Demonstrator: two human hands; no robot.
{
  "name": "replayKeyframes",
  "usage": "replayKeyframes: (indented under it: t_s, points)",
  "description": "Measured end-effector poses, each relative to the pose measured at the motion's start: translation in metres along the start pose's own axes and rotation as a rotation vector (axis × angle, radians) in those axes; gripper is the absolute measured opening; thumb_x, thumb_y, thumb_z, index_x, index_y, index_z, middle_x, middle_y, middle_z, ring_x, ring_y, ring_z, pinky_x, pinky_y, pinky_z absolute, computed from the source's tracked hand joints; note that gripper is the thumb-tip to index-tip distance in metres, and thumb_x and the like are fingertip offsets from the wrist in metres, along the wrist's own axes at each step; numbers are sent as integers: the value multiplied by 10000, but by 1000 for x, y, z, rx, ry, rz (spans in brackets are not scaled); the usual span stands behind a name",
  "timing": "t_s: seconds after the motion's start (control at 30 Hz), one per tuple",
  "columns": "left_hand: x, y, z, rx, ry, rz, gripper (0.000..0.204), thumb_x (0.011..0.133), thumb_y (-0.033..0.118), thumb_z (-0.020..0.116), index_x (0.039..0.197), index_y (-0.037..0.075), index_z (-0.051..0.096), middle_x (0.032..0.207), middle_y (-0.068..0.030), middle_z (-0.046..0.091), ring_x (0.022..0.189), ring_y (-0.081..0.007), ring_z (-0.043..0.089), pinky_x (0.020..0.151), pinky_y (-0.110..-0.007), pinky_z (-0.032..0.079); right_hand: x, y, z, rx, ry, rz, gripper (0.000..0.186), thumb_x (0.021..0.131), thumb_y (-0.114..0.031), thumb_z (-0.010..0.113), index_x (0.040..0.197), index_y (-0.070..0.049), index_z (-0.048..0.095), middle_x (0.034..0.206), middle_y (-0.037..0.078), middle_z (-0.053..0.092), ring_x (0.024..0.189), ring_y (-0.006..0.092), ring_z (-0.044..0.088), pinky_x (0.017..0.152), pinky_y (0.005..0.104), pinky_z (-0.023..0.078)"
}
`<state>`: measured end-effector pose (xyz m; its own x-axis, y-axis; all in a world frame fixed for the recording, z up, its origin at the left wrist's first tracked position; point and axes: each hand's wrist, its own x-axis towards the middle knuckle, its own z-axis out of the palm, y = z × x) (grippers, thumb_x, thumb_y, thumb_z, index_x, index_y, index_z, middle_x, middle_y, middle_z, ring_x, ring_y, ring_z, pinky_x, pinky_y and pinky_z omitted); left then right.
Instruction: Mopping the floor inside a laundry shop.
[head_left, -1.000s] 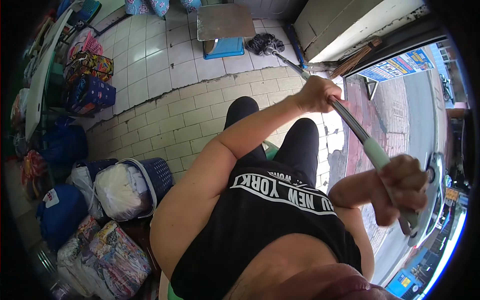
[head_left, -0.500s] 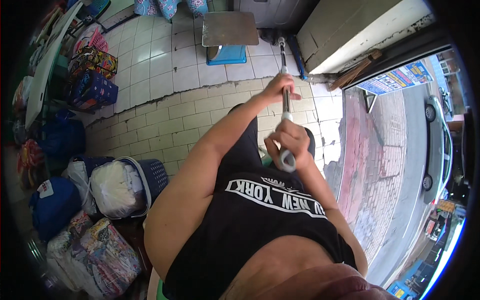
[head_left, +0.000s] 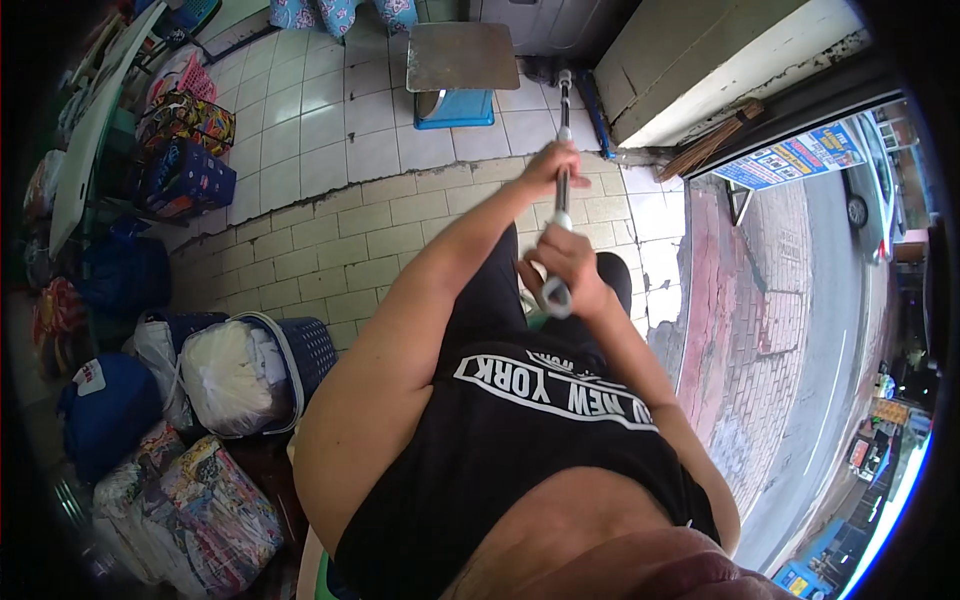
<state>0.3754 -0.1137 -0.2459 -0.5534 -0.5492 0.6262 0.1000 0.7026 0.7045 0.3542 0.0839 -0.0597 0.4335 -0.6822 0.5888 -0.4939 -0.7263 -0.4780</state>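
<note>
A long metal pole (head_left: 562, 200) with white fittings slants away from me toward the far wall. My left hand (head_left: 553, 168) is wrapped round its middle, some fingers loosely spread. Closer to my body, my right hand (head_left: 572, 262) grips the upper part, just below the grey rounded end (head_left: 554, 297) that points up at me. The pole's far end (head_left: 566, 76) comes down by a dark shape near the floor; what is fitted there I cannot make out.
A blue stool (head_left: 455, 110) stands under a metal board (head_left: 463, 57). To my left are a filled laundry basket (head_left: 310, 355), wrapped bundles (head_left: 215, 520) and bags. A wall block (head_left: 690, 70), a bundle of sticks (head_left: 710, 140) and a street with a car (head_left: 865, 190) lie right.
Both hands and the pole's near end have shifted slightly left and away from me. Outside, the car has moved farther up the street.
</note>
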Motion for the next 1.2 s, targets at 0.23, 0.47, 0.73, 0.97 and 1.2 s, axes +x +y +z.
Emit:
replayKeyframes:
  t_s: [0.23, 0.47, 0.73, 0.97, 1.2]
  points:
    - [27, 41, 11, 119, 88, 77, 408, 685, 317, 825, 572, 82, 512, 616, -67, 503, 652, -269, 526, 693, -365, 415, -1, -10, -34, 48, 202, -3, 184, 617, 58, 681, 701, -55, 563, 640, 61, 502, 492, 209, 507, 432, 314, 387]
    - [0, -27, -11, 15, 8, 47, 360, 621, 157, 865, 657, 72, 518, 750, -75, 611, 727, -269, 600, 894, -387, 467, -4, 15, 13, 11, 5, 97, 150, 657, -7, 719, 746, -34, 602, 699, 105, 503, 634, 286, 540, 548, 382, 442]
    - [-5, 125, 29, 175, 266, -72, 373, 631, 290, 806, 569, 88, 499, 608, -61, 548, 661, -280, 577, 705, -419, 439, -20, -88, -87, -8, 55, 75, 230, 628, -56, 810, 758, -18, 624, 737, 104, 603, 639, 257, 629, 518, 345, 502]
    - [69, 175, 50, -100, -46, 171, 272, 694, 208, 798, 759, 104, 555, 714, -33, 611, 722, -233, 611, 730, -376, 449, -24, -85, -180, 183, 814, -176, 245, 821, -243, 581, 779, -14, 507, 598, 39, 381, 523, 194, 460, 472, 321, 422]
    - [55, 79, 59, 84, -37, 153, 279, 731, 244, 776, 664, 88, 554, 643, -74, 610, 682, -283, 621, 682, -391, 475, -45, -42, -106, -11, 897, 54, 87, 763, -74, 517, 765, 12, 533, 708, 146, 564, 602, 236, 572, 531, 321, 441]
